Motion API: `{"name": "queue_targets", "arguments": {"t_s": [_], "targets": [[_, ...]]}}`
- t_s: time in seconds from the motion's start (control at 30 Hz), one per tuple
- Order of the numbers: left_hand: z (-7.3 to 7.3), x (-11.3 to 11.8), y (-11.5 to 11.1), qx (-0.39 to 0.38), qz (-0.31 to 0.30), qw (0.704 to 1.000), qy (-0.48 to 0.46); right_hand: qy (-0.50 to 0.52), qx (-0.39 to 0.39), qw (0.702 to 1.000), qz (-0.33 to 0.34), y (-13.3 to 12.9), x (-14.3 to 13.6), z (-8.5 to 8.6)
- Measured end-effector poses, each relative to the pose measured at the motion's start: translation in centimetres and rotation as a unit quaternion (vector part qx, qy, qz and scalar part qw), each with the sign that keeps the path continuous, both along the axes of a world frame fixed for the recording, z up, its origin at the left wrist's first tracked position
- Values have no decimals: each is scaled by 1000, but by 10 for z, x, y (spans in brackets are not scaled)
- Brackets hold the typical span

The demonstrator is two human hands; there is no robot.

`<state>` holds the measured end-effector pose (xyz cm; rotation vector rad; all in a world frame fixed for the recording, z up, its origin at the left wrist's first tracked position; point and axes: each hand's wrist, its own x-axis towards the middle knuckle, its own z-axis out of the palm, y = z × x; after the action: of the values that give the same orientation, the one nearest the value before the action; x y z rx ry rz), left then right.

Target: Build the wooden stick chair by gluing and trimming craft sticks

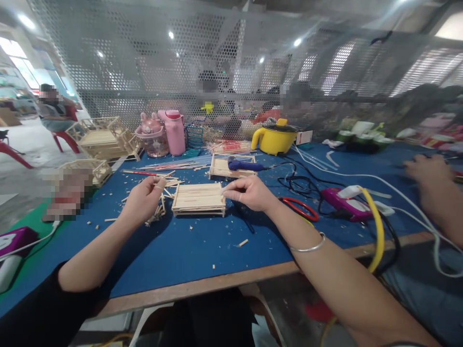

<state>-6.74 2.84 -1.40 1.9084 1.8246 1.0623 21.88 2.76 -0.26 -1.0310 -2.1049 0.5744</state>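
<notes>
A small platform of pale wooden sticks [198, 198], with short corner posts, stands on the blue table in front of me. My right hand [249, 193] is closed in a pinch at the platform's right end, thumb and fingertips on its back corner. To the left of the platform, my left hand [144, 196] is held in a pinch above loose sticks [161, 209]; whatever may be between its fingertips is too small to make out. Behind the platform, a blue glue gun [246, 165] lies across a second stick frame [218, 168].
Back row: pink thermos [174, 132], plastic basket [155, 142], yellow electric pot [278, 140]. Larger stick models [104, 140] stand at left. Cables, red-handled pliers [300, 208] and a purple power strip [345, 205] lie right, near another person's hand [430, 168].
</notes>
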Motion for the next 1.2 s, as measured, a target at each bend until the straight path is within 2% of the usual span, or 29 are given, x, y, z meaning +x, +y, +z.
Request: {"name": "queue_targets", "arguments": {"t_s": [0.47,0.6,0.67,0.73,0.9,1.03,1.1,1.2], "targets": [[-1,0,1,-6,-1,1000,0,7,-16,1000,5,-1,-1,1],[-1,-1,2,-3,12,1000,-14,105,-23,994,12,1,4,3],[-1,-2,3,-9,12,1000,-26,182,-26,983,-5,2,7,5],[0,-3,2,-22,8,1000,-19,200,-29,979,-28,3,10,7],[2,-1,-1,-59,-20,998,26,22,-53,997,-46,5,16,7],[2,0,-2,-114,-87,989,31,-140,-89,986,-17,7,17,4],[0,-1,-1,-150,-112,982,29,-180,-99,979,1,8,16,2],[-2,-1,-2,-177,-115,977,6,-178,-86,980,21,10,13,-1]]}}
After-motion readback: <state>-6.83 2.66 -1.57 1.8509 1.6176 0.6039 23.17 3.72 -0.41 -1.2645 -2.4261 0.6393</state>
